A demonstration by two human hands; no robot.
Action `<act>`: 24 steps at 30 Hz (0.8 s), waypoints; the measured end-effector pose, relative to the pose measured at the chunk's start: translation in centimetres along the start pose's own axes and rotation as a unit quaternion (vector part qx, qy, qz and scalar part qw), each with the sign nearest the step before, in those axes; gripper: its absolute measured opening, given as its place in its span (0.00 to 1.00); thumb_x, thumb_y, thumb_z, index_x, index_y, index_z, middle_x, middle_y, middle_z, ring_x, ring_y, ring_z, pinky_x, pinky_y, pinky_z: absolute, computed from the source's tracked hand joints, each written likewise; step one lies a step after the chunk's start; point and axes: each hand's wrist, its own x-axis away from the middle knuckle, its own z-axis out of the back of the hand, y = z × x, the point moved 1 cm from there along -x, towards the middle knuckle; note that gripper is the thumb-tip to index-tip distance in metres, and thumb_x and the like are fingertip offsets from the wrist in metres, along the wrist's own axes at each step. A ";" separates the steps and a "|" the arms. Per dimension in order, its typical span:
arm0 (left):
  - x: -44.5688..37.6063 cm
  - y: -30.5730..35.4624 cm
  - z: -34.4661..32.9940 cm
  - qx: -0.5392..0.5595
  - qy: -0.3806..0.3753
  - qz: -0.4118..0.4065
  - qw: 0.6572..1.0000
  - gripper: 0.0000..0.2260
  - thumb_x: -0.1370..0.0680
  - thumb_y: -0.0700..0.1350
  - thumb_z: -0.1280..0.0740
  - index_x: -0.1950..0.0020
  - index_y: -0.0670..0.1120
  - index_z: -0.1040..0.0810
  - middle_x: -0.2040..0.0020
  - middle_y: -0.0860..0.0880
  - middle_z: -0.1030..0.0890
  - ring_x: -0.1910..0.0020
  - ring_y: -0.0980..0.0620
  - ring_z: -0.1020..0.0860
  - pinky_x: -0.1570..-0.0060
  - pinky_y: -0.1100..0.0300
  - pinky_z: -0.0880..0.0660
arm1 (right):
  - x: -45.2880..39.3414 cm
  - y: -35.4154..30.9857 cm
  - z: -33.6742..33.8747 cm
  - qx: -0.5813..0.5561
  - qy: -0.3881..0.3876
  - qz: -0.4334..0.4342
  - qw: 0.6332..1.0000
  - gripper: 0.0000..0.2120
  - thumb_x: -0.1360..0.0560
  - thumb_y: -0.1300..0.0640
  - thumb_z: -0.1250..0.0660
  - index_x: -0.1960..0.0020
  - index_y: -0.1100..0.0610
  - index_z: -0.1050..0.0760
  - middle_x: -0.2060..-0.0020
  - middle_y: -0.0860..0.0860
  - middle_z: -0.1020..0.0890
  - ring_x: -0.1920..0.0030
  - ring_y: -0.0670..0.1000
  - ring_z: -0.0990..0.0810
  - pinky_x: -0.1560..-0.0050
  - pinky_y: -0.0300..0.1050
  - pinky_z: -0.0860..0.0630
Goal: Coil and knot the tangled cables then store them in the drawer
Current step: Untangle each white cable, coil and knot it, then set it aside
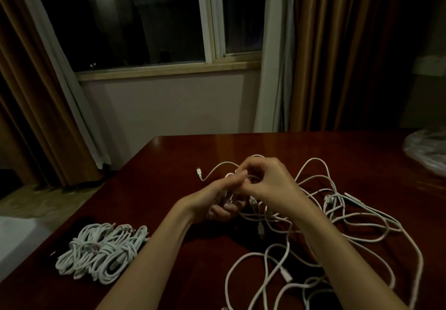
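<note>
A loose tangle of white cables point(342, 215) sprawls over the right half of the dark wooden table point(169, 165). My left hand point(217, 203) grips a small coil of white cable point(229, 198) above the table's middle. My right hand point(265, 179), fingers curled, pinches a strand of that same cable just above the coil. One free end with a plug point(199, 172) sticks out to the left of my hands. A pile of several coiled and knotted white cables point(101, 251) lies at the front left of the table. No drawer is in view.
A crumpled clear plastic bag point(427, 150) lies at the table's far right edge. Behind the table are a window point(144, 20), a pale wall and brown curtains point(337, 56). A white surface point(19, 237) sits low at the left beyond the table edge.
</note>
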 end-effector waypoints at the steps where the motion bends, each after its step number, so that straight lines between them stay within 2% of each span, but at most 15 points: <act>1: 0.2 0.2 -0.3 -0.004 -0.019 -0.006 1.000 0.16 0.29 0.61 0.34 0.63 0.48 0.27 0.74 0.53 0.36 0.81 0.61 0.42 0.82 0.71 0.45 | -0.1 0.1 0.1 -0.019 0.021 -0.008 1.000 0.05 0.29 0.59 0.26 0.57 0.53 0.20 0.62 0.49 0.17 0.59 0.45 0.17 0.58 0.42 0.20; 2: 0.1 0.3 -0.5 0.001 -0.042 -0.012 0.999 0.10 0.27 0.54 0.33 0.63 0.50 0.24 0.75 0.54 0.36 0.81 0.62 0.41 0.82 0.72 0.44 | -0.1 0.1 0.2 -0.043 0.035 -0.015 0.998 0.04 0.30 0.59 0.25 0.58 0.53 0.20 0.63 0.49 0.17 0.61 0.46 0.17 0.60 0.40 0.21; 3: 0.1 0.4 -0.7 0.011 -0.062 -0.010 0.998 0.08 0.25 0.49 0.34 0.64 0.52 0.22 0.76 0.54 0.35 0.82 0.62 0.41 0.82 0.72 0.44 | -0.1 0.1 0.3 -0.068 0.043 -0.020 0.997 0.04 0.30 0.58 0.25 0.59 0.54 0.20 0.65 0.49 0.17 0.62 0.46 0.17 0.62 0.38 0.22; 4: 0.0 0.4 -0.9 0.027 -0.081 0.001 0.996 0.12 0.23 0.46 0.36 0.66 0.52 0.22 0.78 0.55 0.35 0.83 0.62 0.40 0.82 0.72 0.44 | -0.2 0.1 0.4 -0.092 0.049 -0.023 0.994 0.04 0.29 0.58 0.25 0.59 0.56 0.20 0.67 0.48 0.18 0.64 0.46 0.18 0.62 0.37 0.24; 6: -0.1 0.4 -1.0 0.067 -0.131 0.025 0.989 0.16 0.20 0.47 0.40 0.67 0.51 0.25 0.79 0.55 0.34 0.84 0.62 0.39 0.83 0.72 0.42 | -0.3 0.2 0.4 -0.131 0.060 -0.028 0.989 0.04 0.27 0.58 0.28 0.57 0.59 0.20 0.69 0.50 0.20 0.67 0.46 0.21 0.63 0.37 0.26; 9: 0.0 0.4 -0.4 0.150 -0.189 0.009 0.970 0.15 0.21 0.53 0.36 0.66 0.48 0.30 0.79 0.55 0.33 0.84 0.62 0.36 0.84 0.72 0.38 | -0.4 0.2 0.6 -0.160 0.054 -0.039 0.985 0.04 0.24 0.59 0.32 0.54 0.58 0.19 0.65 0.49 0.19 0.63 0.43 0.21 0.59 0.35 0.25; 12: -0.2 0.3 0.7 0.239 -0.148 -0.076 0.957 0.15 0.23 0.52 0.31 0.65 0.47 0.30 0.80 0.54 0.33 0.85 0.61 0.34 0.84 0.71 0.38 | -0.4 0.4 1.0 -0.174 0.035 -0.050 0.983 0.05 0.23 0.61 0.34 0.50 0.58 0.20 0.58 0.50 0.17 0.56 0.45 0.18 0.54 0.36 0.23; 15: -0.7 0.4 0.8 0.286 -0.053 -0.138 0.947 0.15 0.23 0.52 0.36 0.67 0.47 0.31 0.81 0.54 0.36 0.85 0.61 0.37 0.84 0.70 0.42 | -0.4 0.7 0.5 -0.107 0.036 -0.051 0.992 0.06 0.22 0.59 0.34 0.48 0.54 0.20 0.56 0.47 0.16 0.54 0.44 0.18 0.52 0.38 0.22; 18: -1.4 0.2 0.3 0.223 0.049 -0.168 0.959 0.18 0.20 0.55 0.41 0.66 0.46 0.30 0.81 0.53 0.38 0.85 0.59 0.39 0.81 0.66 0.46 | -0.3 0.4 -0.2 -0.067 0.109 -0.022 0.992 0.06 0.22 0.56 0.34 0.50 0.51 0.19 0.65 0.40 0.18 0.62 0.39 0.20 0.60 0.34 0.26; 20: -1.6 0.1 -0.3 0.165 0.109 -0.174 0.965 0.19 0.19 0.55 0.44 0.61 0.44 0.25 0.80 0.52 0.38 0.85 0.59 0.40 0.82 0.67 0.44 | -0.3 0.0 -0.3 -0.068 0.149 -0.005 0.987 0.06 0.22 0.56 0.34 0.49 0.52 0.18 0.66 0.38 0.19 0.62 0.38 0.20 0.61 0.31 0.27; 22: -1.4 0.3 -0.7 0.119 0.114 -0.183 0.969 0.20 0.19 0.54 0.44 0.62 0.48 0.19 0.81 0.53 0.38 0.85 0.59 0.40 0.81 0.67 0.45 | -0.3 -0.1 -0.3 -0.056 0.166 -0.005 0.985 0.08 0.22 0.56 0.34 0.48 0.54 0.17 0.62 0.40 0.17 0.59 0.38 0.19 0.59 0.30 0.25; 24: -1.2 0.5 -0.9 0.100 0.093 -0.186 0.973 0.24 0.18 0.50 0.44 0.71 0.49 0.19 0.81 0.54 0.38 0.85 0.60 0.40 0.79 0.64 0.49 | -0.2 0.2 -0.5 -0.031 0.168 -0.013 0.985 0.09 0.22 0.56 0.34 0.46 0.55 0.17 0.56 0.43 0.15 0.54 0.39 0.18 0.54 0.31 0.24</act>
